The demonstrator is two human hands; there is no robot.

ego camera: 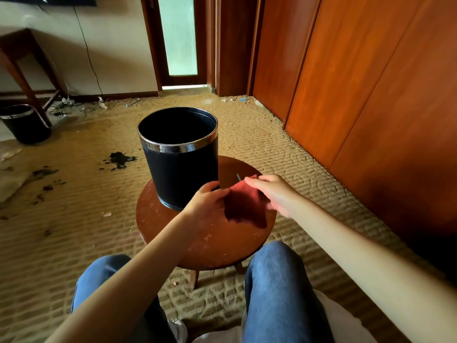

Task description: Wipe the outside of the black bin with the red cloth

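Upright near the far edge of the round brown wooden stool (205, 243), the black cylindrical chrome-rimmed bin (181, 169) awaits wiping, while the left hand (207, 201) and right hand (274, 194), fingers pinched on opposite edges of the soft red cloth (244, 206) beside its base, seemingly spread it open.

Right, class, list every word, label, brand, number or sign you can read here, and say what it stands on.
None can be read.
The black bin and red cloth show no lettering.
A pale mark on the dark scrap on the carpet is too small to read.
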